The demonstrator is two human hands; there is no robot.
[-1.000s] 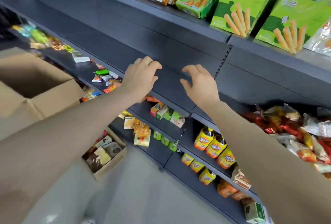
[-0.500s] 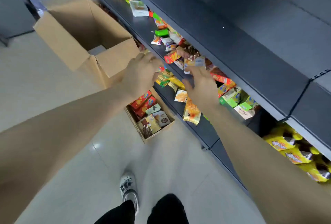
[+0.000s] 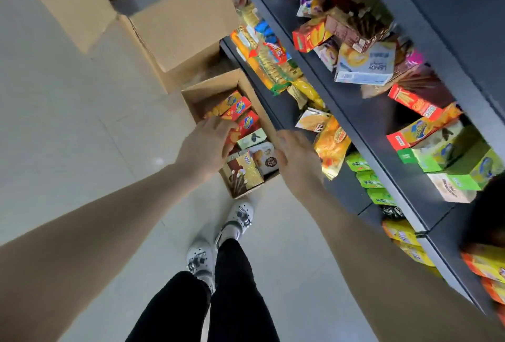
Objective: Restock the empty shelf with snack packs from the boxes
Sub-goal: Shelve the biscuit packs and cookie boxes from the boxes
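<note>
Head camera: the left hand (image 3: 205, 145) reaches down into the small box (image 3: 191, 95), its fingers (image 3: 218, 125) bent onto the red packs (image 3: 243, 120) and the thumb by their near side. Whether they have closed on a pack I cannot tell. The right hand (image 3: 296, 158) hangs over the box's shelf-side rim, just beside the white pack (image 3: 266, 157); its fingertips are hidden behind the hand, so their spread is unclear.

The red packs lie side by side across the box, long axis pointing toward the shelf (image 3: 355, 109), directly under the left fingers, so that hand is the nearer one for the lift. Nearer the feet the box also holds a pale green pack (image 3: 251, 138) and a gold-brown pack (image 3: 243, 175). Beyond it stands a large box (image 3: 177, 27), flaps open. To the right, the shelf carries mixed snacks in loose heaps.
</note>
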